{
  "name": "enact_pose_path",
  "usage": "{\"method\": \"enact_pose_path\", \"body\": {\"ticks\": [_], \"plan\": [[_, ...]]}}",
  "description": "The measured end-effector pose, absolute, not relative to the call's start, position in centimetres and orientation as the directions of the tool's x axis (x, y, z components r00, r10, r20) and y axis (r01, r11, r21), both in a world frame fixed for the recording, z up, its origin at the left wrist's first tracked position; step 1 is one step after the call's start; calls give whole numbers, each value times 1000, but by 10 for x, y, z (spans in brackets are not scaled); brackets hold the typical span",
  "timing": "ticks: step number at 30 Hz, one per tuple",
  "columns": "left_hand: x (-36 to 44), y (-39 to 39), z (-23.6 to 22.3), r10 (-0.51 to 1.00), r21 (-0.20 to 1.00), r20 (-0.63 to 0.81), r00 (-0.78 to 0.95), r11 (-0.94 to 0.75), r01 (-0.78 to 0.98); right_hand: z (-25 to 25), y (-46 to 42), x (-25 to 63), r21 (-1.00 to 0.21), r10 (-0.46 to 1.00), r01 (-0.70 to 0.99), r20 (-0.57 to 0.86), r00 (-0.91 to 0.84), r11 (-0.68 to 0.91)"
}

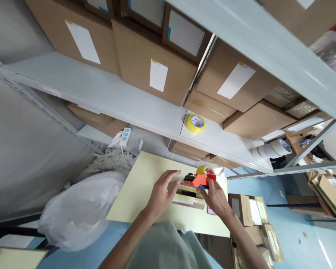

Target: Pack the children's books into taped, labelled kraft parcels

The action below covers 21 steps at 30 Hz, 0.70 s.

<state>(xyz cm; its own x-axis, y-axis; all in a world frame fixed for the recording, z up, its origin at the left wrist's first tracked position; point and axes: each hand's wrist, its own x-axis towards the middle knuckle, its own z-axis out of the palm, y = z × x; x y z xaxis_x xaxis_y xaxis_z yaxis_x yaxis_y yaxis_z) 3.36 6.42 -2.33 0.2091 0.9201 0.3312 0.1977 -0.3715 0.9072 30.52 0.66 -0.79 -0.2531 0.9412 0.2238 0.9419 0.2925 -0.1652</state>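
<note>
My right hand is closed around an orange-red tape dispenser that carries a roll of yellow tape. Below the dispenser, a small cardboard box lies on the pale yellow tabletop, with a dark strip and shiny tape visible on it. At the left end of this box is my left hand, its thumb and fingers apart and nothing held between them. Whether its fingertips touch the box, I cannot tell. A pinkish flat object shows partly beside my right hand.
Above the table runs a grey shelf with large cardboard boxes, a yellow tape roll and white rolls. A power strip sits behind the table. A filled plastic bag stands left; taped cartons are stacked right.
</note>
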Motion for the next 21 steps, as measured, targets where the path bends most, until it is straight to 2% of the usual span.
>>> {"method": "enact_pose_path", "body": {"ticks": [6,13,21], "plan": [[18,47,-31,879,910,350,323,-402,107,-5,-18,275,-195,954,937,137,-266,289],[-2,38,-37,843,877,413,346,-470,99,-2,-29,250,-170,963,950,109,-248,264],[-30,41,-37,864,919,325,385,-384,85,6,-39,222,-132,952,943,82,-297,305]]}}
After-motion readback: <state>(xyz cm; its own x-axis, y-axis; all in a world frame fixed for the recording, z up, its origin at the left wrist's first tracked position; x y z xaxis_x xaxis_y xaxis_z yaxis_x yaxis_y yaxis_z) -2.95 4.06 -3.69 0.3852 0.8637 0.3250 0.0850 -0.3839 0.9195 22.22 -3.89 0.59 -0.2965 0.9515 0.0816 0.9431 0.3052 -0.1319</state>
